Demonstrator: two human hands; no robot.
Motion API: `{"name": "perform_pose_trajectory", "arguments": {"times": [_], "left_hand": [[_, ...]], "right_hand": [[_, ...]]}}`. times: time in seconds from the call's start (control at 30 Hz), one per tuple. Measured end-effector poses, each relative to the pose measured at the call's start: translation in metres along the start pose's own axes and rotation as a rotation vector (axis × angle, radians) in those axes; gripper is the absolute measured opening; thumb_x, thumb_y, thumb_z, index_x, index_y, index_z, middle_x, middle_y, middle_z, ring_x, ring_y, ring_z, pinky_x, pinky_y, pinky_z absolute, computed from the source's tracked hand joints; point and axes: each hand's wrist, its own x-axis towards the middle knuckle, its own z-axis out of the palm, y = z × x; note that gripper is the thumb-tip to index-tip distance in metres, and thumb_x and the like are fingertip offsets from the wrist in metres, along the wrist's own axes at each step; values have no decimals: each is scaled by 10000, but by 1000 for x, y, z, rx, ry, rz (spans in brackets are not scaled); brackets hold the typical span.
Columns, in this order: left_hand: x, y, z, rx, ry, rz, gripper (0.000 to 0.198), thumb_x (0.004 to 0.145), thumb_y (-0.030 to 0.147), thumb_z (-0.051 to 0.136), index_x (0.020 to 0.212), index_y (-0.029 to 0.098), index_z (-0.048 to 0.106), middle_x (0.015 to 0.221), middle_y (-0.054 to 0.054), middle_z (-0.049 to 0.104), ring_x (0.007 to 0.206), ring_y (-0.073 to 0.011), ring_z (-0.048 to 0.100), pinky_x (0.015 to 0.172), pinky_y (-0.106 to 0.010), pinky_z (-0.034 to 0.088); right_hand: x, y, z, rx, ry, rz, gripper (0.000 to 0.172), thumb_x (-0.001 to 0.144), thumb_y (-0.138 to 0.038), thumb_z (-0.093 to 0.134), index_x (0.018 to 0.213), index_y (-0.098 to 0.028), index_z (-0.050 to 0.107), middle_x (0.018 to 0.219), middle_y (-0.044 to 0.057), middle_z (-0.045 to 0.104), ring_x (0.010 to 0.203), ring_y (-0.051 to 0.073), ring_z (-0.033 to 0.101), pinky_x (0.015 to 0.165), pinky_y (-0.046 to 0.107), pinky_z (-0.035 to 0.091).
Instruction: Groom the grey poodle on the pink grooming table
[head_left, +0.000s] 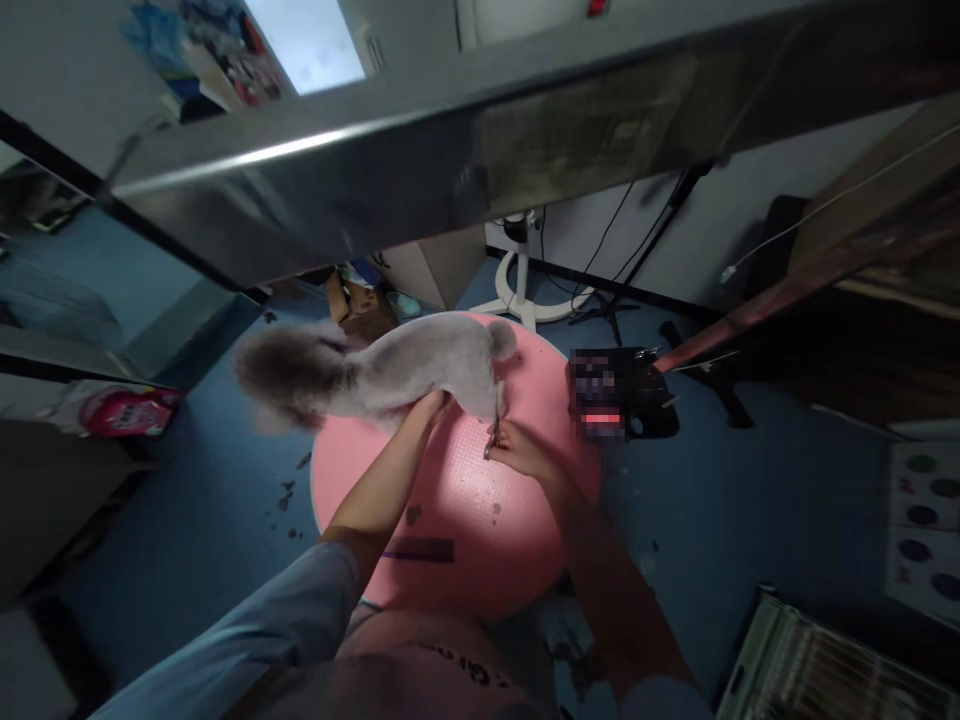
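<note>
A grey, close-clipped dog (427,360) with a fluffy, darker brown-grey head stands across a round pink table (517,545), its head to the left and its round tail to the right. My left hand (431,405) reaches against the dog's underside in front of the hind leg, and its fingers are hidden by the body. In my right hand (517,447) is a pair of scissors (494,436), fingers closed round the handles. The blades point up beside the back of the hind leg. On the near part of the table lies a dark comb (420,549).
Hair tufts (412,514) lie on the table and the blue floor (225,530). A metal beam (420,170) crosses overhead. Behind the table stand a white stand base (525,300) and an open cardboard box (364,310). A dark item (637,395) is at the right, with a crate (832,660) near the bottom right.
</note>
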Motion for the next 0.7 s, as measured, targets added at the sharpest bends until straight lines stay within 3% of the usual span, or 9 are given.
{"name": "perform_pose_trajectory", "arguments": {"times": [0.23, 0.5, 0.7], "left_hand": [[-1, 0, 4, -48, 34, -9, 493, 921, -27, 400, 1309, 176, 626, 1145, -57, 723, 1347, -184, 501, 1209, -342, 314], [1, 0, 4, -65, -8, 7, 468, 882, 72, 616, 1322, 230, 635, 1250, -60, 686, 1346, -222, 510, 1218, -377, 310], [0, 1, 4, -69, 7, 0, 505, 910, 1, 492, 1359, 209, 589, 1225, -55, 694, 1331, -171, 521, 1230, -363, 278]], "right_hand": [[3, -2, -3, 72, 3, 9, 294, 682, -148, 631, 899, -246, 458, 840, -14, 516, 804, 174, 532, 733, 311, 445], [6, -8, -7, 94, -29, 36, 332, 650, -166, 665, 911, -250, 476, 838, -18, 522, 836, 185, 542, 785, 329, 448], [6, -8, -11, 108, -63, 36, 350, 628, -210, 669, 915, -240, 472, 836, -13, 542, 814, 178, 543, 751, 318, 441]]}}
